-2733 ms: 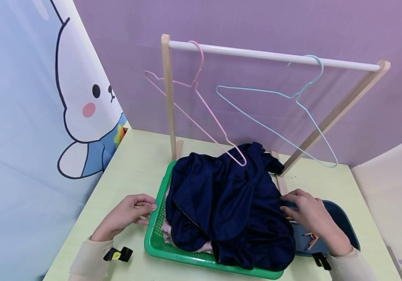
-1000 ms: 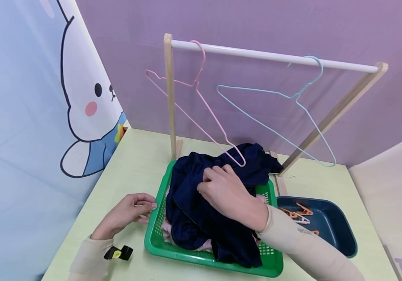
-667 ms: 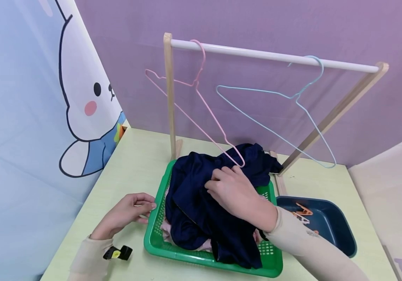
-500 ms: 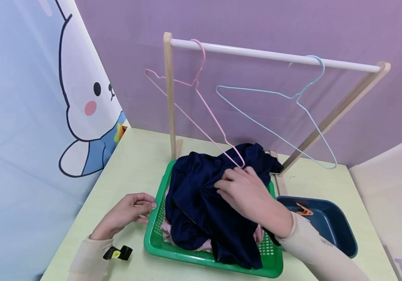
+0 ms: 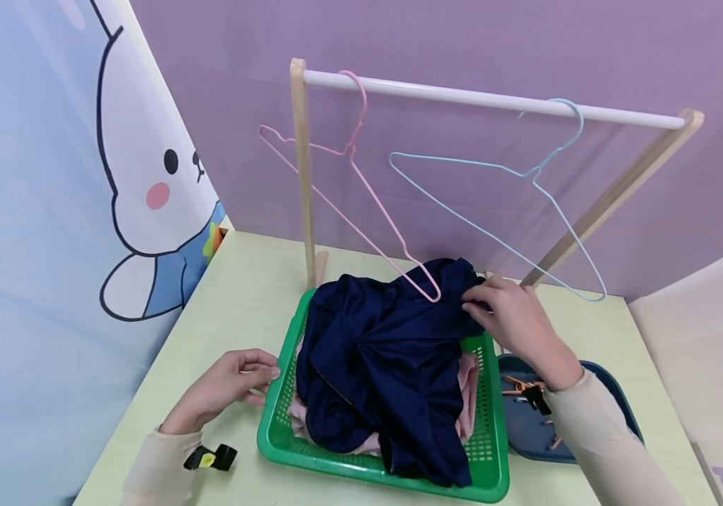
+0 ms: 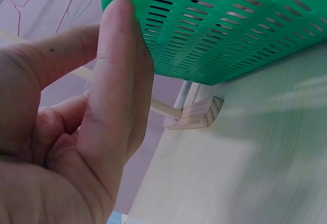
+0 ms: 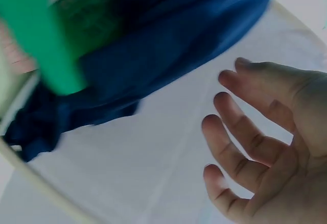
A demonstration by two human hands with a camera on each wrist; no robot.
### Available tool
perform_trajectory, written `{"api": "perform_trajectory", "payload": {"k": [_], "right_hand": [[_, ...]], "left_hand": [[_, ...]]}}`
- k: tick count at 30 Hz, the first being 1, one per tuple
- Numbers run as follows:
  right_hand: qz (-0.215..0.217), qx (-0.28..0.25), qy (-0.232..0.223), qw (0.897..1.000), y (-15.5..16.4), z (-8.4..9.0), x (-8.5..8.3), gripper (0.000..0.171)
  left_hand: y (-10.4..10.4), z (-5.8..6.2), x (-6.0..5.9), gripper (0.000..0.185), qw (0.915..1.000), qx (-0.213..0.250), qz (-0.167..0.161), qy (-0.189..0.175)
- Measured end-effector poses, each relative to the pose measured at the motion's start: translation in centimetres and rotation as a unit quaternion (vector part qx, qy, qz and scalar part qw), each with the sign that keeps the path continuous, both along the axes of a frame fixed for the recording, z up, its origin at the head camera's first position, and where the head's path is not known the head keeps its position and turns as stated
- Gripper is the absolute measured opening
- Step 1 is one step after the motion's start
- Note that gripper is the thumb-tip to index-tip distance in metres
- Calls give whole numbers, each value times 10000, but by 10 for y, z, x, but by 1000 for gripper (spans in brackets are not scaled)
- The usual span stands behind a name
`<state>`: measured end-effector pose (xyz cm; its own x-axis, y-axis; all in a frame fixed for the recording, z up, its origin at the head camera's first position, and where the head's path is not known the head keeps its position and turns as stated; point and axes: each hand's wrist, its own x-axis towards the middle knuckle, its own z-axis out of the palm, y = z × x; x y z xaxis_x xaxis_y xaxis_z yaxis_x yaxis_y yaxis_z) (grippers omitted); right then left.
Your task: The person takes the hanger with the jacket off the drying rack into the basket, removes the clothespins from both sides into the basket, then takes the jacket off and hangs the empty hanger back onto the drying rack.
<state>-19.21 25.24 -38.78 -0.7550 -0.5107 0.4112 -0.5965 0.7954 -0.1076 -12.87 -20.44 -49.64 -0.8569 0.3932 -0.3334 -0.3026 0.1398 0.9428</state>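
The soft, light dark blue cloth (image 5: pixel 393 358) in the middle is best taken by its top edge, near the right hand (image 5: pixel 513 320), whose fingers are spread. The green plastic basket (image 5: pixel 279 429) is touched by the loosely bent left hand (image 5: pixel 225 386).

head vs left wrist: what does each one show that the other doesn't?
Only head: the right hand at the far right edge of the navy garment, the pink hanger and blue hanger on the white rail, and the dark blue tray of clips.
Only left wrist: the rack's wooden foot.
Both: the left hand against the green basket.
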Motion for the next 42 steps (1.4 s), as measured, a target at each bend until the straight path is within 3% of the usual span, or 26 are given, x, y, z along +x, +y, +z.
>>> {"api": "perform_trajectory", "payload": {"k": [5, 10, 14, 19, 23, 29, 32, 36, 42], "right_hand": [[-347, -56, -580, 9977, 21, -18, -29, 10], [-645, 93, -1382, 9883, 42, -34, -57, 22], [-744, 266, -1858, 9794, 56, -47, -69, 33], [-781, 276, -2115, 9739, 60, -59, -77, 45], [-817, 122, -2007, 9762, 59, -64, -80, 46], [-687, -247, -1445, 9868, 57, -69, -85, 19], [-695, -482, -1063, 9907, 53, -67, -82, 13], [-641, -838, -694, 9920, 40, -54, -65, 12], [-314, -1215, -103, 9920, 15, -23, -21, 14]], "left_hand": [[0, 1, 0, 33, 10000, 49, -24, 27], [1, 1, 0, 34, 10000, 65, -20, 24], [1, 0, -1, 34, 10000, 70, -26, 23], [1, 0, -2, 34, 10000, 63, -20, 12], [1, 0, -1, 34, 10000, 73, -20, -2], [1, 0, -1, 33, 9999, 105, -30, 10], [1, 0, -1, 33, 9999, 103, -27, 5], [1, 0, -1, 34, 9999, 99, -14, -14], [1, 0, -2, 35, 9999, 119, -23, -2]]}}
